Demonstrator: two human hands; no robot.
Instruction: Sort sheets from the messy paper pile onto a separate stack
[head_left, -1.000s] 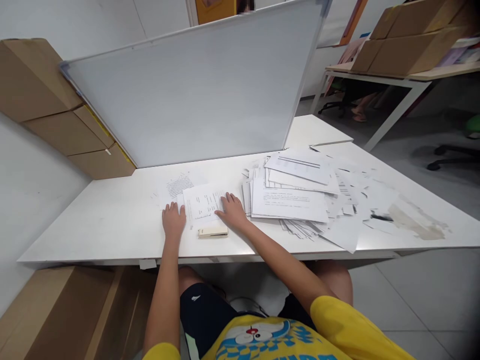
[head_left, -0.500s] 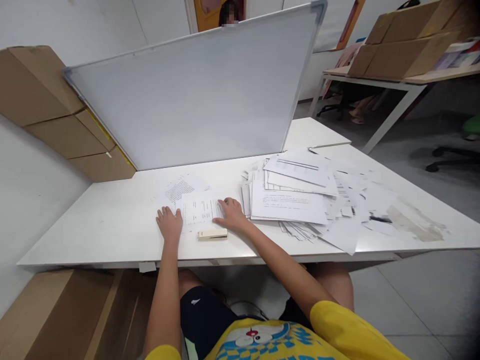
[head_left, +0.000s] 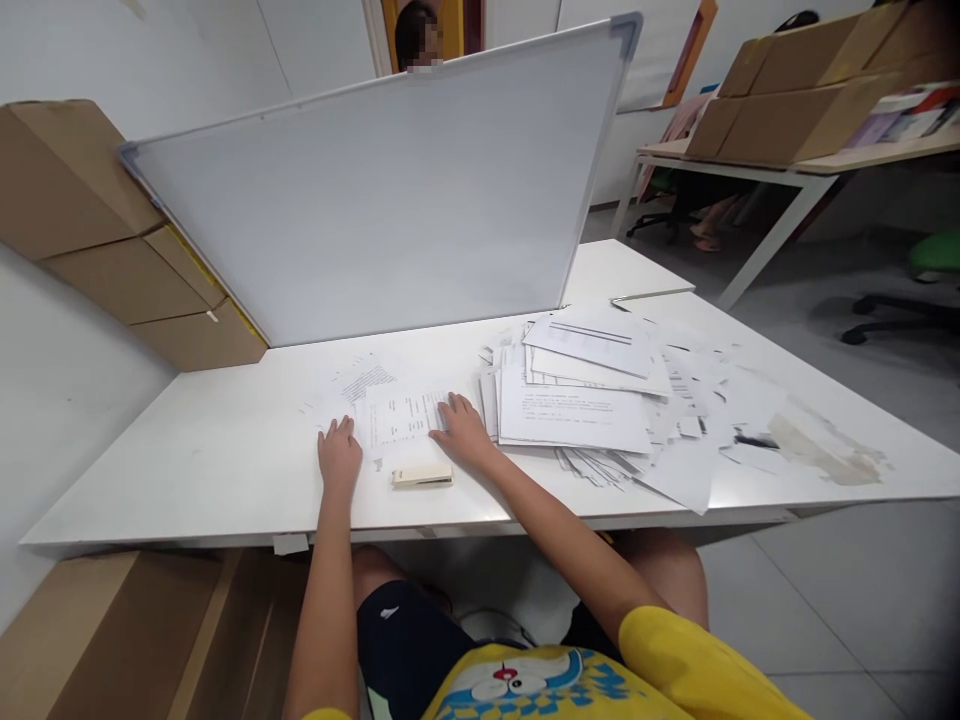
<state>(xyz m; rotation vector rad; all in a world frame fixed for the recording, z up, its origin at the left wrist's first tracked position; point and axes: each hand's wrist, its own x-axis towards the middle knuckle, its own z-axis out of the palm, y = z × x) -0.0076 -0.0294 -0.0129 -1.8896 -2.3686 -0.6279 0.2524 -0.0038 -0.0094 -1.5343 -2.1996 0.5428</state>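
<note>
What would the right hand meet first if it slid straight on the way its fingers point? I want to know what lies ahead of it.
The right hand points up and left across the printed sheet it rests on. Beyond that, bare table, then probably the leaning whiteboard; depth is unclear.

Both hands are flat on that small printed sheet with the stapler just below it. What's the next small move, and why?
Probably lift the right hand off the printed sheet and take the stapler, while the left hand pins the sheet. The sheet lies squared between both hands, and the stapler sits untouched at the table's near edge, closest to the right hand.
</note>
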